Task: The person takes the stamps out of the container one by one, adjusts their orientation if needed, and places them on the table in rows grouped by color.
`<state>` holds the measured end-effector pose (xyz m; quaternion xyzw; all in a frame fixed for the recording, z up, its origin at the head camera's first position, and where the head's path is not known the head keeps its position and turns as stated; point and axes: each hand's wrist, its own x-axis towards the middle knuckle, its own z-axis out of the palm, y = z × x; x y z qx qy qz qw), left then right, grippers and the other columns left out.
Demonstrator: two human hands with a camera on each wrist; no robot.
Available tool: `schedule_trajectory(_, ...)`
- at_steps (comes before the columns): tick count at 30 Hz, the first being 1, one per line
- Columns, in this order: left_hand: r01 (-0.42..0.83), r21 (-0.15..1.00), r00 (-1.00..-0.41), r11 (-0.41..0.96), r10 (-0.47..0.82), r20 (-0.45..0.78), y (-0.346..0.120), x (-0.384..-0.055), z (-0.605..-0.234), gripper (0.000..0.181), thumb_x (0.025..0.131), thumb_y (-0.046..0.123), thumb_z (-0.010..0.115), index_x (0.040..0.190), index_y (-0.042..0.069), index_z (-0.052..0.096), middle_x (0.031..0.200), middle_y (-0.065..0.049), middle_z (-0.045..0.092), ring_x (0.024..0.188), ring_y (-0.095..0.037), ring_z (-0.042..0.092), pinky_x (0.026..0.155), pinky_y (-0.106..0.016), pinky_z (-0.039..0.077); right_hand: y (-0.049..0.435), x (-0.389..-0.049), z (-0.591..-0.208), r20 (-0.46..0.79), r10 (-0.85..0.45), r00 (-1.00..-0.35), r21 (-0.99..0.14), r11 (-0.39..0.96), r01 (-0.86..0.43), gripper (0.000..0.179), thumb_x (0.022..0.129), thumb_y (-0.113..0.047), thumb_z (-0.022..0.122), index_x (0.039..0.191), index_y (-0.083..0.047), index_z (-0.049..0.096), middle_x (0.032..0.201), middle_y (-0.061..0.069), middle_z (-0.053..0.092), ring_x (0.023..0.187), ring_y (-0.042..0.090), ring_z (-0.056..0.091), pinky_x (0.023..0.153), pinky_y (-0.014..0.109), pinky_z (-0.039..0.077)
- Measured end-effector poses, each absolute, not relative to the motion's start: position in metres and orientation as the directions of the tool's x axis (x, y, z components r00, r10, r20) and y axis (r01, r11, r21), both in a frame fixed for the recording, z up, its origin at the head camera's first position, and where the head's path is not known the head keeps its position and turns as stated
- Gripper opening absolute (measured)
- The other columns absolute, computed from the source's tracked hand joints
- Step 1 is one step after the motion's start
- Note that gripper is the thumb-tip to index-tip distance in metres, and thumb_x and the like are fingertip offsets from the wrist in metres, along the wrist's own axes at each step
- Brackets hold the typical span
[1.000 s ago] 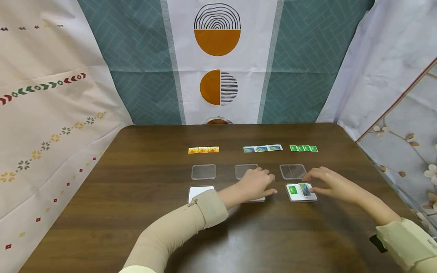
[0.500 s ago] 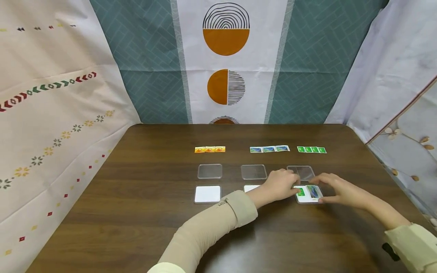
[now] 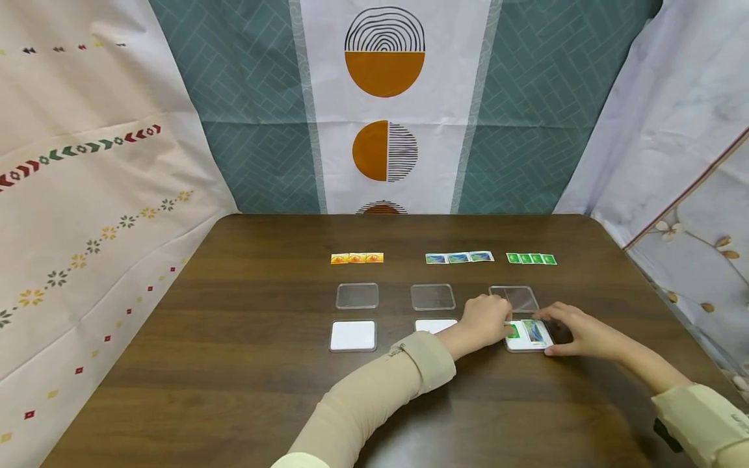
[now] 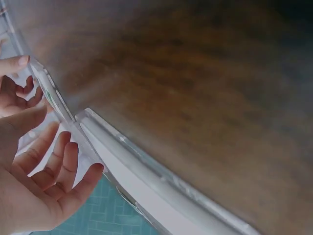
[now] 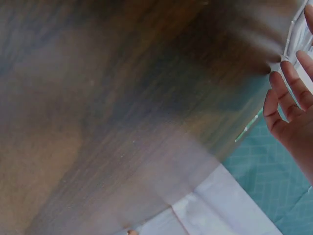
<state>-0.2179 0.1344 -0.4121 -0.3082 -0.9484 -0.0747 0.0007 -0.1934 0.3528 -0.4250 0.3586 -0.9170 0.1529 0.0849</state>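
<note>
In the head view a clear plastic case [image 3: 521, 345] with a white insert lies at the right of the table's near row. On it are a small green stamp-like picture, partly covered by my left thumb, and a blue landscape picture [image 3: 534, 330]. My left hand [image 3: 484, 321] grips the case's left end, thumb on the near side. At the opposite end, my right hand [image 3: 579, 333] pinches the case between thumb and forefinger at its right corners. In the wrist views, the other fingers of the left hand [image 4: 46, 171] and right hand [image 5: 293, 105] are loosely bent.
Two cases with white inserts, left [image 3: 353, 336] and middle [image 3: 434, 325], lie left of the hands. Behind them are three clear covers, such as the left cover [image 3: 357, 296]. Farther back lie rows of orange pictures [image 3: 357, 258], blue pictures [image 3: 459, 258] and green pictures [image 3: 531, 259].
My left hand has moved right, from over the middle case to the right case's left end. The right thumb has shifted from the blue picture to the case's right edge.
</note>
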Motion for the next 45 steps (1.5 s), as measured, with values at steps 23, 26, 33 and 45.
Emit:
schedule_trajectory(23, 0.423, 0.163, -0.887, 0.891, 0.444, -0.129, 0.157, -0.23, -0.405, 0.024, 0.069, 0.043, 0.081, 0.076, 0.026, 0.065, 0.077, 0.015, 0.064, 0.079, -0.006, 0.063, 0.066, -0.028, 0.046, 0.353, -0.189, -0.429, 0.221, -0.596, -0.772, -0.223, 0.74, -0.635, 0.056, 0.064, -0.029, 0.084, 0.109, -0.008, 0.058, 0.113, 0.01, 0.057, 0.099, 0.025, 0.051, 0.079, 0.039, 0.043)
schedule_trajectory(26, 0.399, 0.154, -0.89, 0.904, 0.422, -0.172, 0.16, -0.23, -0.403, 0.029, 0.069, 0.043, 0.081, 0.09, 0.028, 0.068, 0.094, 0.016, 0.068, 0.091, -0.007, 0.063, 0.076, -0.031, 0.047, 0.353, -0.189, -0.429, 0.205, -0.595, -0.777, -0.24, 0.739, -0.63, 0.056, 0.065, -0.029, 0.084, 0.11, -0.008, 0.058, 0.114, 0.012, 0.056, 0.099, 0.028, 0.051, 0.078, 0.042, 0.043)
schedule_trajectory(33, 0.371, 0.131, -0.89, 0.919, 0.393, -0.233, 0.165, -0.229, -0.399, 0.04, 0.072, 0.041, 0.08, 0.108, 0.032, 0.065, 0.114, 0.018, 0.064, 0.105, -0.006, 0.06, 0.088, -0.033, 0.044, 0.353, -0.185, -0.433, 0.226, -0.576, -0.785, -0.237, 0.75, -0.618, 0.055, 0.066, -0.029, 0.083, 0.11, -0.008, 0.058, 0.115, 0.012, 0.057, 0.1, 0.021, 0.048, 0.079, 0.037, 0.042)
schedule_trajectory(45, 0.414, 0.174, -0.879, 0.893, 0.442, -0.176, 0.164, -0.236, -0.412, 0.018, 0.074, 0.035, 0.078, 0.077, 0.026, 0.063, 0.086, 0.014, 0.064, 0.087, -0.008, 0.062, 0.073, -0.034, 0.047, 0.353, -0.182, -0.436, 0.252, -0.567, -0.784, -0.246, 0.746, -0.619, 0.057, 0.066, -0.026, 0.083, 0.114, -0.007, 0.058, 0.117, 0.013, 0.056, 0.1, 0.023, 0.047, 0.077, 0.041, 0.043)
